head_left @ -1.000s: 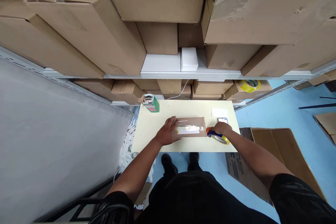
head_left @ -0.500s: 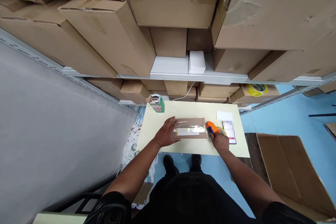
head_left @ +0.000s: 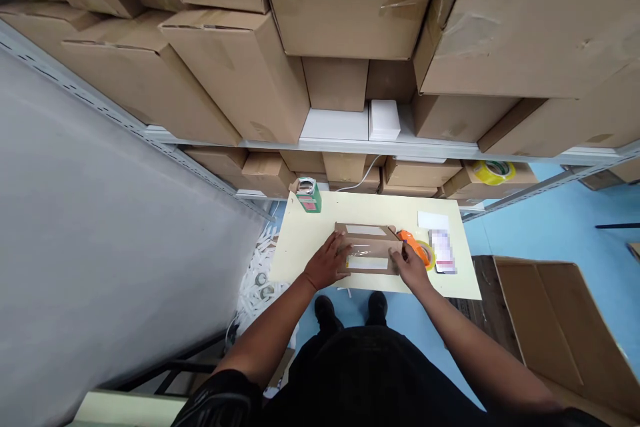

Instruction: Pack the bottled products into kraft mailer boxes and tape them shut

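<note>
A small brown cardboard box [head_left: 369, 248] with clear tape and white labels lies in the middle of a pale yellow table [head_left: 310, 240]. My left hand [head_left: 330, 260] grips its left end. My right hand [head_left: 409, 265] grips its right end, and the box is tilted up toward me between both hands. An orange tape dispenser [head_left: 416, 247] with a yellow roll lies on the table just right of the box, free of my hand.
A green tin [head_left: 308, 195] stands at the table's back left. A white slip [head_left: 433, 220] and a phone [head_left: 443, 252] lie at the right. Shelves packed with cardboard boxes [head_left: 350, 7] loom behind. An open carton [head_left: 550, 320] sits on the blue floor at right.
My right hand has let go of the tape dispenser, which now lies on the table, and has taken the box's right end. The box has been tipped up between both hands.
</note>
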Motion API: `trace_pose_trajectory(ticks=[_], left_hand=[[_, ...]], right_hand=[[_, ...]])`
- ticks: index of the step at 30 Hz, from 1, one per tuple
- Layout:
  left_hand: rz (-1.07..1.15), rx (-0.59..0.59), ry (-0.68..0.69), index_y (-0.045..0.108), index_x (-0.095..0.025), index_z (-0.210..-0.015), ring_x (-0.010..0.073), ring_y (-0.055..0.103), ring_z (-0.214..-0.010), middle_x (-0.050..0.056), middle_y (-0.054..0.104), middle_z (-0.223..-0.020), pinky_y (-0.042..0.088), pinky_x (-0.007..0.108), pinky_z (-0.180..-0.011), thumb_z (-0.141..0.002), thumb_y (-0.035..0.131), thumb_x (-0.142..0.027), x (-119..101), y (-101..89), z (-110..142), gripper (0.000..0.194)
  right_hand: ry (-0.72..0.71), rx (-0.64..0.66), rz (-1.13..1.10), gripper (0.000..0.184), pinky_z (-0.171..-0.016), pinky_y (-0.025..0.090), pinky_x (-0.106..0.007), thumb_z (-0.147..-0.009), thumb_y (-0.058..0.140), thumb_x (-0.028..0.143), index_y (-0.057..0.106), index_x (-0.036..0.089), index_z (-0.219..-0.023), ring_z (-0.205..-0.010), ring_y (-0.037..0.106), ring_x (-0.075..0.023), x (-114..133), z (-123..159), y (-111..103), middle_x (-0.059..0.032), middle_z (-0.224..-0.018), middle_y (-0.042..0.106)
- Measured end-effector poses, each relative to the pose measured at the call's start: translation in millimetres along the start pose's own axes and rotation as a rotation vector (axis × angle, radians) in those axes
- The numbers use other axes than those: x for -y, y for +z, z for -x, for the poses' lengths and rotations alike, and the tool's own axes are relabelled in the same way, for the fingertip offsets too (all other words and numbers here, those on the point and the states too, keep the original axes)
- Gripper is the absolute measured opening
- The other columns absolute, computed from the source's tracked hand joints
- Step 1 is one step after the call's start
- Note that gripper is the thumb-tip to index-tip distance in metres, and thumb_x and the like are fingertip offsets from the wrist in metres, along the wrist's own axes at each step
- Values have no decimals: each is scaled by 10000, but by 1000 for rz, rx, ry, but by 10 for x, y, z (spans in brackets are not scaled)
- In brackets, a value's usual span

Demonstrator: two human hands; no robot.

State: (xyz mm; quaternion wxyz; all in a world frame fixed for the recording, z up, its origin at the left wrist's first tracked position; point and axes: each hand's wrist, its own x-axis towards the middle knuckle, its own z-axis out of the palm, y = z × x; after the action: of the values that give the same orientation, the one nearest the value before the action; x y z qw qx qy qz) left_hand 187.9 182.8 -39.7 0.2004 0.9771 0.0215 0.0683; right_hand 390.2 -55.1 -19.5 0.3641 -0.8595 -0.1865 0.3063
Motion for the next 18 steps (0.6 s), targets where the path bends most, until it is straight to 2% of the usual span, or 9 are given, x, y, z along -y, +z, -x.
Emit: trace_pose_trajectory(ticks=[2, 4, 8, 10, 15, 18], left_hand=[[31, -41, 20, 387, -191, -1545, 468, 122, -1580, 219, 219, -1685, 304, 711, -1209, -782, 797, -471, -99, -11, 64, 910], [71, -96, 2, 341, -215, -1568, 462, 130, -1580, 203, 250, -1668, 308, 729, -1192, -816, 736, -427, -198, -22, 132, 876], [169, -217, -113, 351, -219, -1544, 416, 276, -1534, 199, 379, -1562, 344, 683, -1187, -851, 658, -340, -353, 32, 253, 768], [232, -229, -182, 389, -196, -1507, 380, 357, -1486, 200, 421, -1507, 381, 629, -1184, -865, 633, -312, -396, 99, 295, 697], [423, -199, -367, 511, -181, -1379, 292, 541, -1306, 168, 523, -1376, 490, 511, -1112, -921, 569, -277, -387, 241, 340, 472], [525, -272, -487, 585, -192, -1252, 235, 631, -1140, 123, 595, -1232, 547, 448, -1026, -975, 512, -327, -278, 261, 301, 316]], right_hand=[[-3, -59, -8, 543, -873, 570, -403, -910, 516, 616, 584, 249, -1304, -1003, 701, -279, -39, 65, 76, -71, -1109, 733], [-53, -65, -67, 538, -850, 584, -393, -899, 528, 557, 525, 245, -1338, -1062, 699, -278, -143, 131, 149, -86, -1172, 713], [-139, -41, -153, 519, -836, 589, -384, -853, 554, 435, 457, 243, -1325, -1086, 701, -268, -397, 201, 299, -111, -1245, 679], [-138, -27, -145, 523, -854, 582, -382, -816, 555, 377, 444, 242, -1309, -1080, 701, -260, -499, 190, 365, -110, -1249, 675], [-88, 67, -50, 333, -891, 561, -388, -806, 514, 373, 523, 247, -1115, -1060, 696, -264, -664, 127, 380, -71, -1116, 714], [-25, 17, -42, 304, -973, 532, -411, -874, 471, 455, 592, 244, -1056, -1138, 667, -289, -664, 72, 258, -84, -1145, 722]])
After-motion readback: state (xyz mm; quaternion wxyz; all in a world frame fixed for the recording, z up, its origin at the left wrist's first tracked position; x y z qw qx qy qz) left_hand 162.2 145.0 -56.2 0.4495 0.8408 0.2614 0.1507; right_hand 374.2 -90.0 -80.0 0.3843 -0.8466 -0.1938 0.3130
